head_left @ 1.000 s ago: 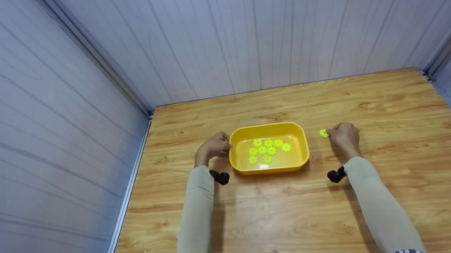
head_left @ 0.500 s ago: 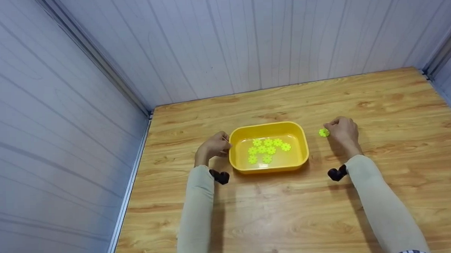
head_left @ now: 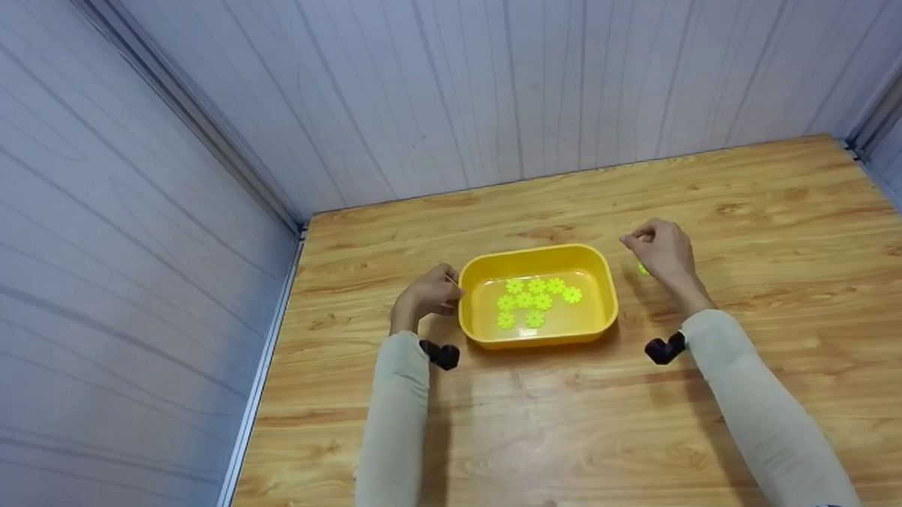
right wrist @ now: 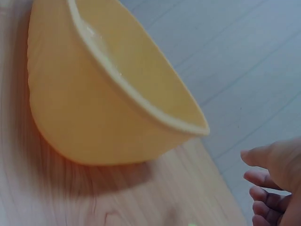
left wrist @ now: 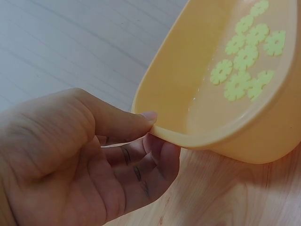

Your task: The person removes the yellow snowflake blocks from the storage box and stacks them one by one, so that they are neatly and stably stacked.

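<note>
A yellow plastic tub [head_left: 538, 336] stands on the wooden table, with several lime-green flower-shaped pieces [head_left: 535, 299] lying flat in it. My left hand [head_left: 430, 293] pinches the tub's left rim [left wrist: 165, 133], thumb on top and fingers underneath. The green pieces [left wrist: 244, 75] show past that rim in the left wrist view. My right hand [head_left: 657, 250] hovers just right of the tub, fingers loosely bent and holding nothing. One loose green piece [head_left: 641, 269] lies on the table beneath it. The right wrist view shows the tub's outer wall [right wrist: 84, 108] and my relaxed fingers [right wrist: 263, 179].
The wooden table [head_left: 577, 429] is boxed in by pale panelled walls at the back [head_left: 490, 94] and on the left [head_left: 122, 295], with another wall corner at the far right. A metal strip runs along the table's left edge.
My right hand has lifted off the loose green piece and moved left and up toward the tub; the piece stays on the table. My left hand keeps its hold on the rim.
</note>
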{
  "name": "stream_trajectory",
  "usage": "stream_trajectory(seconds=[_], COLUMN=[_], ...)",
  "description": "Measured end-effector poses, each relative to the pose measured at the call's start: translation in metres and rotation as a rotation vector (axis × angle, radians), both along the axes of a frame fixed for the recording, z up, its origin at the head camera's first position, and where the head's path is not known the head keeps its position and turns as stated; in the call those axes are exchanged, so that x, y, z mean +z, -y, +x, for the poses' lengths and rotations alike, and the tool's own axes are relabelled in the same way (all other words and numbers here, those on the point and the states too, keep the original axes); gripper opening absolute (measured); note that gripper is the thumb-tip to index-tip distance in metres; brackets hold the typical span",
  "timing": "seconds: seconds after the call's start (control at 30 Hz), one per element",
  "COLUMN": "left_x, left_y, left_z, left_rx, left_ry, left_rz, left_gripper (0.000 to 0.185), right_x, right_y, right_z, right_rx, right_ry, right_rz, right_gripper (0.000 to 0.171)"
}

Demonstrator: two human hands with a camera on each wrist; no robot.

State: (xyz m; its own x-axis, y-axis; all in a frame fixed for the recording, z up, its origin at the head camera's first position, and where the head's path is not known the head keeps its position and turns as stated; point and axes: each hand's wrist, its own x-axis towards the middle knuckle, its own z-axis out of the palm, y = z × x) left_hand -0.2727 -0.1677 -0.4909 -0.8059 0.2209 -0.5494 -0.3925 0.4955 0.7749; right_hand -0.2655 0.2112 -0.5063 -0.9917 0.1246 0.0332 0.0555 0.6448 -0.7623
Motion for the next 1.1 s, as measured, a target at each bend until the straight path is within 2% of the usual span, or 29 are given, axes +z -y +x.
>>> stream_trajectory(seconds=[0.2,0.47,0.7,1.1], left_x=[0.0,0.002,0.002,0.002], left_y=[0.0,0.001,0.001,0.0], left_z=[-0.001,0.001,0.002,0.001], left_rx=[0.0,-0.009,-0.001,-0.003], left_ry=[0.002,-0.01,-0.005,0.003], left_rz=[0.005,-0.002,0.031,0.017], left_gripper=[0.031,0.031,0.028,0.028], right_x=[0.011,0.018,0.019,0.012], right_y=[0.019,0.043,0.059,0.081], right_z=[0.0,0.002,0.005,0.01], right_rx=[0.028,0.069,0.14,0.266], right_ry=[0.027,0.037,0.002,0.004], right_rz=[-0.033,-0.021,-0.02,-0.045], right_gripper=[0.052,0.047,0.044,0.038])
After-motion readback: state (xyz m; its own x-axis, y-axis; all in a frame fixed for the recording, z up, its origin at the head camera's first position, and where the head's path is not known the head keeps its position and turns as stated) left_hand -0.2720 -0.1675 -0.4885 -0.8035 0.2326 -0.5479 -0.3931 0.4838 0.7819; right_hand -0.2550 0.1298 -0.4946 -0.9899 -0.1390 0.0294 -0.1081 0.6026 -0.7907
